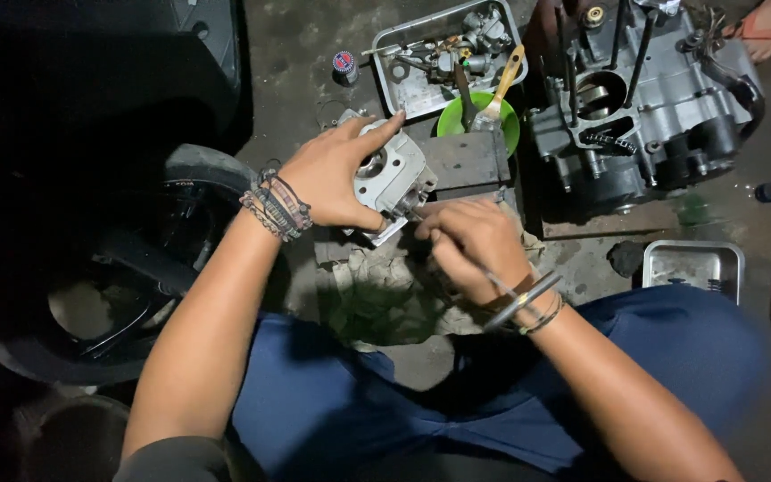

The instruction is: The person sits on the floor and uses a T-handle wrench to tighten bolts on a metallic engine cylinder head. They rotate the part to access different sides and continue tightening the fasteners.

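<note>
Two hands on one part. Left hand (336, 174) is spread over the top of a grey metal cylinder head (392, 174), fingers curled round its far edge, steadying it. Right hand (475, 245) is closed in a pinch on a thin metal tool (519, 299), with its tip at the near face of the cylinder head; exact contact point is hidden by the fingers.

Cylinder head sits on a dirty rag (377, 286) on the floor (296, 54), just ahead of the person's knees and beside a dark metal block (466, 161).

Progress, as I judge it: engine already stripped. Engine case (644, 107) stands open to the right, bolts and chain exposed. Small parts lie in a metal tray (394, 85), with a brush in a green bowl (510, 129) beside it. Second tray (693, 268) is nearly bare. Head work is in hand; nothing reassembled yet.
</note>
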